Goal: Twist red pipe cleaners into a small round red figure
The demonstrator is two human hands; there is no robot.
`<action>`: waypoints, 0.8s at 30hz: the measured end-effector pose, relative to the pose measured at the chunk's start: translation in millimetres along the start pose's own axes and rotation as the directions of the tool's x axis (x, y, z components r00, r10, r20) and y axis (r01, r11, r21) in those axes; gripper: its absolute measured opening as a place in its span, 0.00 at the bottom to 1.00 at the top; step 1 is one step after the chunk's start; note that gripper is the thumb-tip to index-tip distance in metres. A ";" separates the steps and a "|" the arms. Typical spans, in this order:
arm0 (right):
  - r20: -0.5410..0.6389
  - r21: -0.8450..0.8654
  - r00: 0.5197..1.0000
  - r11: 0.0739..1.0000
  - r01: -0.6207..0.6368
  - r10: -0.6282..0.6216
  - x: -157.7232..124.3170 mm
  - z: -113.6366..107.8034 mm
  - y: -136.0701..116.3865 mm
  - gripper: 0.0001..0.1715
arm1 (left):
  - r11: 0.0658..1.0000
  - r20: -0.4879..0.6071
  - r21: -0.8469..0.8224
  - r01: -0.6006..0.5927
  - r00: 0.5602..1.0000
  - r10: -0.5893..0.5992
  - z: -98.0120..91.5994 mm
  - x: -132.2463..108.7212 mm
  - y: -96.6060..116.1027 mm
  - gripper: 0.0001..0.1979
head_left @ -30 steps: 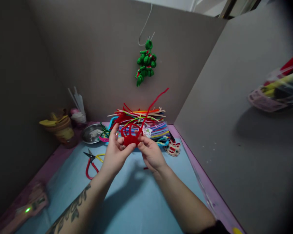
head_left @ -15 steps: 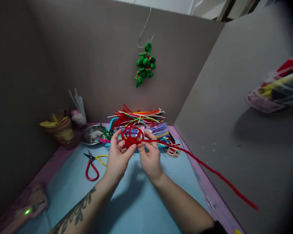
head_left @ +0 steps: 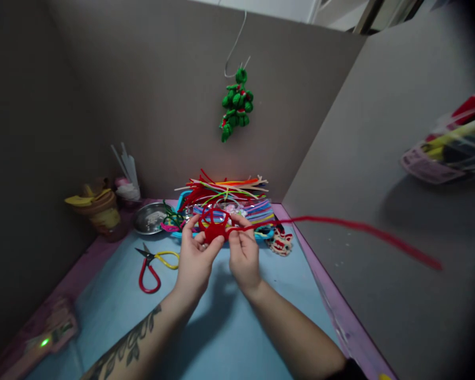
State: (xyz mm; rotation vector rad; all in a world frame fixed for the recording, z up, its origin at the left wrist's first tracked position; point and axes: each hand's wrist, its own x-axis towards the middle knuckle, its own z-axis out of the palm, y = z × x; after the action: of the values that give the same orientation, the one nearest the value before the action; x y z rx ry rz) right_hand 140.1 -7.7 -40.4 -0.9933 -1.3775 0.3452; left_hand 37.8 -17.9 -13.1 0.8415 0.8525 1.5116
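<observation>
Between my hands, above the blue mat, is a round red pipe-cleaner piece (head_left: 214, 231), filled in at its lower part and with open spokes and a rim above. My left hand (head_left: 196, 250) pinches its left and lower side between thumb and fingers. At its right edge, my right hand (head_left: 243, 253) has thumb and fingers closed on a red pipe cleaner (head_left: 324, 219). The long free end of that pipe cleaner runs out to the right past the mat's edge, blurred at its tip. My fingers partly hide where the strand meets the round piece.
Scissors (head_left: 152, 264) with red and yellow handles lie open at left. Behind my hands, a blue tray (head_left: 180, 200) holds bundled pipe cleaners (head_left: 225, 190). A metal bowl (head_left: 146, 219) stands behind the scissors; a beaded-looking face ornament (head_left: 281, 243) lies right. A green ornament (head_left: 237, 103) hangs above.
The free end of the red pipe cleaner has swung upward and further right. Both hands stay closed on the work, with my right hand shifted very slightly.
</observation>
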 end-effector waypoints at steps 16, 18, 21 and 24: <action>-0.021 -0.218 0.959 0.937 0.271 -0.282 -1.7 -3.9 5.4 0.11 | 0.987 -0.033 -0.144 0.069 0.997 -0.074 -0.9 3.2 9.2 0.38; -0.010 -0.238 0.954 0.927 0.289 -0.300 -1.9 -5.3 4.9 0.10 | 0.987 -0.017 -0.145 0.076 0.997 -0.079 -2.5 4.1 9.4 0.37; 0.032 -0.211 0.949 0.926 0.314 -0.314 -1.8 -8.7 2.2 0.11 | 0.988 -0.012 -0.137 0.073 0.997 -0.075 -5.6 5.9 8.9 0.38; 0.060 -0.091 0.976 0.973 0.214 -0.209 1.0 -11.0 1.1 0.12 | 0.993 -0.009 -0.106 0.058 0.998 -0.060 -7.9 7.9 7.5 0.39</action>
State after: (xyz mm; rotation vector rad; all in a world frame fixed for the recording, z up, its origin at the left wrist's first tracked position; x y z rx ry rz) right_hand 150.8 -10.5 -39.3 -0.9113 -1.5421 0.1448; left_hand 26.6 -11.2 -10.0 0.7240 0.7930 1.4979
